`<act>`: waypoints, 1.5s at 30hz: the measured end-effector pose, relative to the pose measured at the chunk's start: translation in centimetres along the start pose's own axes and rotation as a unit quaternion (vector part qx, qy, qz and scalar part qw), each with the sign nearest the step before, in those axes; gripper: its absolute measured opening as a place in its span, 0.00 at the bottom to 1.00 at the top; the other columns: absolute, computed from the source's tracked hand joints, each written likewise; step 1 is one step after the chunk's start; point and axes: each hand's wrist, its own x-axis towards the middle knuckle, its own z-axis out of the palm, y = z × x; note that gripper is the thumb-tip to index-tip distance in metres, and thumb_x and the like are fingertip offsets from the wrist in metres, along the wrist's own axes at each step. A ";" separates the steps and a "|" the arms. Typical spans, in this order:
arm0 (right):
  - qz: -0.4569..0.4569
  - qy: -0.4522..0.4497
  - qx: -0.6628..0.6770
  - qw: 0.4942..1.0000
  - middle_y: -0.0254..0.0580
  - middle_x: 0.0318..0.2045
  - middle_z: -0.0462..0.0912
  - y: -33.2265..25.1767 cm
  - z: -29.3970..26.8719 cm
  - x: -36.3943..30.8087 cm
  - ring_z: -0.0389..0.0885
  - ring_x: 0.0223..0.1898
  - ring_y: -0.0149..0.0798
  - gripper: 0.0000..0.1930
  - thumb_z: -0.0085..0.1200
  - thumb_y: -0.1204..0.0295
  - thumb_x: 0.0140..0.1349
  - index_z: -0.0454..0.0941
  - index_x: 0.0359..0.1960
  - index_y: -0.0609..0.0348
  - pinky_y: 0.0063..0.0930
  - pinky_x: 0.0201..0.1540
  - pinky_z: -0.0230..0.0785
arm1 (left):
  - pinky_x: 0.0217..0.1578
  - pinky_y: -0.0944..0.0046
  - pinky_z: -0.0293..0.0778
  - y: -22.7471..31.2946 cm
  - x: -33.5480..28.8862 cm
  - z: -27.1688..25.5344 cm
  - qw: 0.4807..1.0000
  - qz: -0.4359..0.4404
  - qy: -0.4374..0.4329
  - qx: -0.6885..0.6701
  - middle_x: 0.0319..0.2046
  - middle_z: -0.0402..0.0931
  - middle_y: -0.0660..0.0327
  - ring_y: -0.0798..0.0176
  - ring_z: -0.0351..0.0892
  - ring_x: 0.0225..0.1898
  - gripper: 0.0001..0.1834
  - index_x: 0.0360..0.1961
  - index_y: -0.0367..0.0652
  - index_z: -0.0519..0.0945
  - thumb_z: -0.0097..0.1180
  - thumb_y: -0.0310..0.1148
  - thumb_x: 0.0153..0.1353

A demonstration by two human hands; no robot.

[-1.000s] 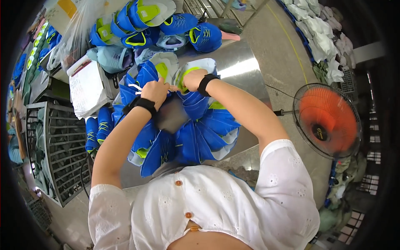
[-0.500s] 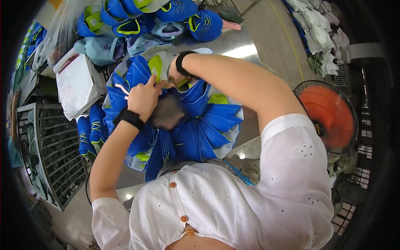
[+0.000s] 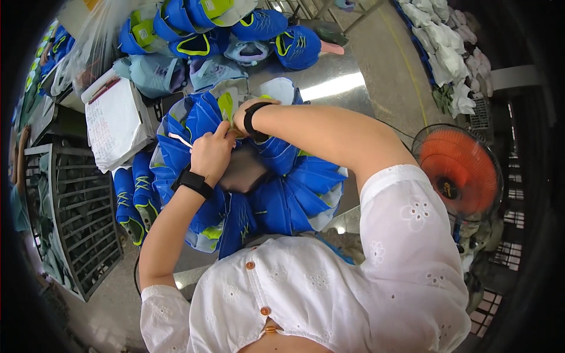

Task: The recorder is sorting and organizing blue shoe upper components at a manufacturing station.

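Blue shoe uppers with lime linings and pale edges lie packed in a ring before my chest, around a dark grey blurred middle. Over the ring's far left part, my left hand is closed, fingers curled and thumb and forefinger pinched at an upper's edge. A thin pale pink piece pokes out beside its knuckles. My right hand, wrist sharply bent, curls in from the right beside a lime lining. Its fingertips meet those of the left; what lies between them is hidden.
More blue shoes and light blue-grey shoes stand at the table's far side. Left are a written pad, a pair of blue shoes and a grey slatted rack. An orange fan stands at right.
The view has shifted, so table and shoes sit slightly lower and further right. Both hands stay together at the far part of the ring, with the right hand drawn closer to the left.
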 end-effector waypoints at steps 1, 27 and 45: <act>0.025 -0.019 -0.063 0.998 0.47 0.46 0.74 0.3 1.5 2.7 0.72 0.49 0.42 0.21 0.48 0.59 0.53 0.74 0.46 0.57 0.46 0.50 0.63 | 0.21 0.62 0.72 0.2 0.4 0.0 1.000 0.015 0.008 -0.004 0.32 0.69 0.61 0.60 0.73 0.19 0.06 0.25 0.43 0.74 0.54 0.32 0.46; -0.449 0.281 0.534 0.659 0.39 0.29 0.77 10.2 5.2 -5.0 0.73 0.28 0.29 0.12 0.42 0.69 0.62 0.76 0.31 0.66 0.23 0.35 0.65 | 0.28 0.59 0.72 1.5 3.0 1.2 0.988 -0.093 -0.117 0.028 0.28 0.73 0.62 0.57 0.76 0.28 0.08 0.28 0.60 0.82 0.54 0.34 0.47; -0.145 0.124 0.001 0.982 0.47 0.32 0.80 4.1 5.2 1.9 0.79 0.35 0.47 0.11 0.46 0.68 0.51 0.80 0.30 0.58 0.36 0.36 0.71 | 0.20 0.54 0.69 0.5 2.5 1.1 0.987 -0.155 0.015 -0.022 0.19 0.74 0.54 0.50 0.74 0.19 0.08 0.27 0.44 0.70 0.48 0.37 0.52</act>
